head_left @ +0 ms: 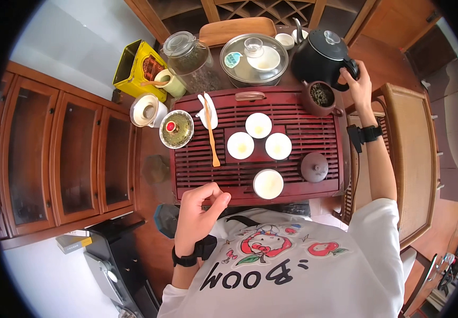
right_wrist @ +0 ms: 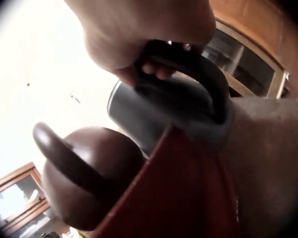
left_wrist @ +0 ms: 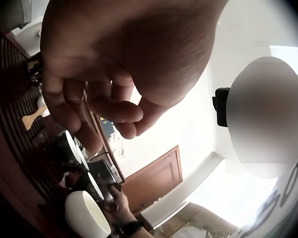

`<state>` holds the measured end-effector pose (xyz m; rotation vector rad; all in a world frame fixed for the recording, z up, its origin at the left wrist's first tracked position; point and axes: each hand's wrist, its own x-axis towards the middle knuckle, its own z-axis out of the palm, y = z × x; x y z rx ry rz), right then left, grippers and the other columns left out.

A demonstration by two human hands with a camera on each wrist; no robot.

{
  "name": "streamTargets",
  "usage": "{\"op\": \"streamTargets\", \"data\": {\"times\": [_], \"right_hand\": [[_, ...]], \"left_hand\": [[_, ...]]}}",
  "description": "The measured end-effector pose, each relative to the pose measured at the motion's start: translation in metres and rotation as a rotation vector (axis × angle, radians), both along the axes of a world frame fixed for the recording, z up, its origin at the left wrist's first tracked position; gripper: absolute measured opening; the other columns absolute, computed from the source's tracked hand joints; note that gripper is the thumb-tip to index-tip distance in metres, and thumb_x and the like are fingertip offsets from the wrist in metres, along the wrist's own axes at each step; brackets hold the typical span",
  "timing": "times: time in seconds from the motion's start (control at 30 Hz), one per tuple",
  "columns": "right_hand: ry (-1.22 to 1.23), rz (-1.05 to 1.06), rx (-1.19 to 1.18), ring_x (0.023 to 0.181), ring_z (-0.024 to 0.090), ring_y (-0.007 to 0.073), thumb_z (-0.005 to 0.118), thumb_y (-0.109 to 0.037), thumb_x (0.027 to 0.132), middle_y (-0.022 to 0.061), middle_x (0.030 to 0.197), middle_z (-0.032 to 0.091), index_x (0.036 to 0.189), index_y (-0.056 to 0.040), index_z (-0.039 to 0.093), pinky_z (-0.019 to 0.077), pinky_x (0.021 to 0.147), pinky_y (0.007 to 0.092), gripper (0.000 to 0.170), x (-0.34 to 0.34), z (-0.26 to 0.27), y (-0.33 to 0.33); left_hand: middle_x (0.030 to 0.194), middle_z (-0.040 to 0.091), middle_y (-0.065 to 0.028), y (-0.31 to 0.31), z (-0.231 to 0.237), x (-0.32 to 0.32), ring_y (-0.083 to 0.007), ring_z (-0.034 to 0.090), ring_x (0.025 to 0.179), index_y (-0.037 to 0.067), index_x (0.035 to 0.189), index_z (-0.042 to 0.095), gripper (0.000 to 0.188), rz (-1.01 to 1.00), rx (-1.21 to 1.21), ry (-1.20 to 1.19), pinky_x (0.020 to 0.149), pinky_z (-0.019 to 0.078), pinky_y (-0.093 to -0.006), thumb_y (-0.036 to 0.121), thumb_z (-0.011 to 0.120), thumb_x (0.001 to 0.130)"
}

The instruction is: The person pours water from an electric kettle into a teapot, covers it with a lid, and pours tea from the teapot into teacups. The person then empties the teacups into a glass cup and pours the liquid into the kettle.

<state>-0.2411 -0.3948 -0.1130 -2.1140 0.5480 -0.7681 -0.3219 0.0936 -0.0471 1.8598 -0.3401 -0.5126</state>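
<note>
Your dark desk (head_left: 218,56) shows across the top centre of the frame. In front of you it carries the red slatted tray (head_left: 197,183), which fills the centre. Beyond that stand the glass jar (head_left: 190,61), left of centre, and the lidded pan (head_left: 242,66), with the wooden tray (head_left: 237,31) behind it. You have the black kettle (head_left: 321,55) at upper right, its base hidden, and two small bowls (head_left: 285,41) just left of it.

Four round white cups (head_left: 258,126) (head_left: 240,146) (head_left: 278,146) (head_left: 268,184) dot one red slatted tray (head_left: 316,193); one black kettle (head_left: 313,63), one brown clay teapot (head_left: 314,108).
</note>
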Motion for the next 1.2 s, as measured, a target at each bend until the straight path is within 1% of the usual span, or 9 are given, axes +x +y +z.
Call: {"op": "streamTargets", "data": {"times": [0.03,0.1,0.23,0.37,0.53,0.73,0.8,0.97,1.2], "right_hand": [[0.004,-0.009,0.000,0.077,0.069,0.0196,0.080,-0.015,0.091,0.0065,0.077,0.066,0.113,-0.0031,0.068,0.0537,0.075,0.0331,0.028,-0.012,0.007,0.001],[-0.270,-0.022,-0.438,0.093,0.071,0.0257,0.075,-0.010,0.090,0.0121,0.095,0.070,0.119,-0.0022,0.066,0.0544,0.085,0.0351,0.031,-0.032,0.019,0.003],[0.190,0.425,-0.270,0.106,0.068,0.0291,0.073,0.000,0.083,0.0130,0.110,0.070,0.110,-0.0011,0.070,0.0546,0.094,0.0391,0.027,-0.120,0.085,0.084],[0.287,0.817,-0.265,0.102,0.066,0.0358,0.076,0.000,0.082,0.0127,0.106,0.068,0.105,-0.0039,0.073,0.0553,0.091,0.0456,0.023,-0.152,0.060,0.139],[0.272,0.775,-0.318,0.097,0.067,0.0335,0.075,0.002,0.083,0.0111,0.103,0.067,0.097,-0.0031,0.073,0.0567,0.086,0.0430,0.015,-0.153,0.045,0.139],[0.084,0.610,-0.376,0.088,0.070,0.0309,0.074,0.006,0.078,0.0128,0.092,0.070,0.090,-0.0005,0.069,0.0564,0.080,0.0369,0.014,-0.097,0.122,0.111],[0.001,0.510,-0.339,0.086,0.071,0.0239,0.073,0.002,0.085,0.0117,0.092,0.071,0.094,-0.0003,0.071,0.0569,0.078,0.0336,0.010,-0.060,0.139,0.086],[0.105,0.356,-0.478,0.085,0.075,0.0211,0.075,-0.006,0.091,0.0095,0.090,0.077,0.103,-0.0013,0.075,0.0590,0.081,0.0327,0.013,0.035,0.152,0.022],[0.202,0.351,-0.497,0.085,0.076,0.0196,0.076,-0.008,0.092,0.0092,0.092,0.078,0.102,-0.0036,0.077,0.0602,0.079,0.0329,0.011,0.064,0.137,0.009]], "left_hand": [[0.067,0.062,-0.0047,0.000,0.001,-0.001,-0.0077,0.055,0.066,-0.004,0.079,0.060,0.027,-0.009,0.000,0.004,0.061,0.0458,-0.0263,0.011,0.071,0.098],[0.067,0.063,-0.0047,0.000,0.002,-0.004,-0.0079,0.056,0.065,-0.003,0.079,0.060,0.025,0.007,-0.023,0.001,0.061,0.0446,-0.0266,0.010,0.071,0.097],[0.067,0.063,-0.0054,0.006,-0.003,-0.005,-0.0088,0.056,0.065,-0.004,0.079,0.061,0.024,0.030,-0.019,0.050,0.062,0.0448,-0.0275,0.010,0.071,0.097],[0.067,0.062,-0.0057,0.000,-0.006,0.000,-0.0100,0.055,0.065,-0.004,0.080,0.061,0.023,-0.021,-0.056,0.039,0.063,0.0452,-0.0279,0.009,0.071,0.096],[0.071,0.063,-0.0070,-0.007,0.005,-0.001,-0.0117,0.056,0.067,-0.004,0.082,0.061,0.021,-0.120,-0.051,0.012,0.066,0.0474,-0.0293,0.007,0.073,0.095],[0.078,0.070,-0.0035,0.012,-0.005,-0.006,-0.0070,0.062,0.070,-0.003,0.085,0.065,0.016,-0.094,-0.064,-0.020,0.064,0.0478,-0.0239,0.007,0.068,0.097],[0.078,0.070,-0.0034,0.016,-0.006,-0.011,-0.0070,0.061,0.070,-0.002,0.085,0.065,0.015,-0.068,-0.072,0.002,0.064,0.0473,-0.0241,0.007,0.068,0.097],[0.071,0.066,-0.0054,0.023,-0.005,-0.018,-0.0096,0.060,0.068,-0.003,0.085,0.064,0.017,0.029,-0.080,-0.008,0.067,0.0475,-0.0273,0.007,0.072,0.096],[0.072,0.066,-0.0050,0.044,-0.017,-0.018,-0.0091,0.059,0.068,-0.003,0.086,0.064,0.014,0.128,-0.079,0.035,0.066,0.0468,-0.0268,0.006,0.072,0.095]]}}
